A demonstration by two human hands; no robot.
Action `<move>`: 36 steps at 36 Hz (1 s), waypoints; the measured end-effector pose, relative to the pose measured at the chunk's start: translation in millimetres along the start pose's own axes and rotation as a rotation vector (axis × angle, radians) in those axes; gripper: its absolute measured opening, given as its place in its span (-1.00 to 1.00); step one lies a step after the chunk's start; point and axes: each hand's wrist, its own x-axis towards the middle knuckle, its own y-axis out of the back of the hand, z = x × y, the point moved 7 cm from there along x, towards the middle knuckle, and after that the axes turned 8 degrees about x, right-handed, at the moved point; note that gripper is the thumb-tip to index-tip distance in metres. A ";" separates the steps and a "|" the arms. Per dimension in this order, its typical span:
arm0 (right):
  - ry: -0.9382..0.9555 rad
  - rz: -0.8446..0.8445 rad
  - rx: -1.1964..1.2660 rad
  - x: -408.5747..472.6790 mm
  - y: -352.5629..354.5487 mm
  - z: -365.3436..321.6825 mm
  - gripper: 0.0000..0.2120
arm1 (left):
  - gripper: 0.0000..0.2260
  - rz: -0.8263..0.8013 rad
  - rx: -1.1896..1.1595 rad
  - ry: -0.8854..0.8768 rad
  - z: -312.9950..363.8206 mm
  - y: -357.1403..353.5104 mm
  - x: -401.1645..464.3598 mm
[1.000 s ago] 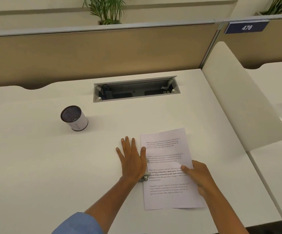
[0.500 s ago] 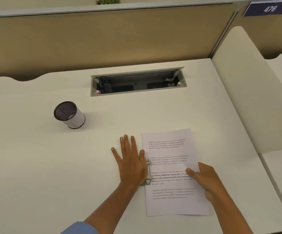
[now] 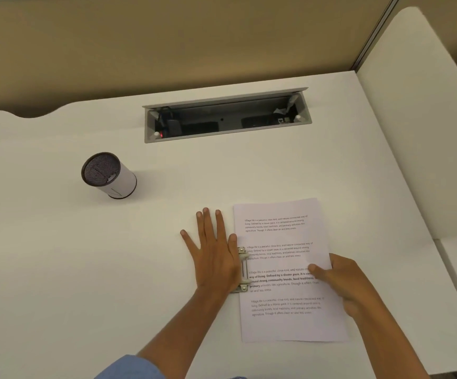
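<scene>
While in punch [image 3: 243,269], paper [image 3: 284,258] edge (left)

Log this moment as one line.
left hand: flat, pressing hole punch | right hand: holding printed sheet at right edge | hole punch: on sheet's left edge

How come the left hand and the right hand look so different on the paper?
The left hand lies flat with straight fingers; the right hand has curled fingers. The left hand presses down on the metal punch at the left edge of the paper; the right hand grips the paper at its right edge, thumb on top. Both work on the same sheet on the white desk.
</scene>
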 end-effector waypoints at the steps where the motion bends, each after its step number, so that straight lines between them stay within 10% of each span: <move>1: 0.000 0.000 0.000 0.1 -0.1 0.0 -0.80 | -0.42 0.002 -0.002 0.000 0.0 0.0 0.0; 36: 0.039 0.031 -0.008 -18.9 9.2 -16.8 -0.80 | -0.25 -0.128 -0.066 0.092 9.1 9.5 3.1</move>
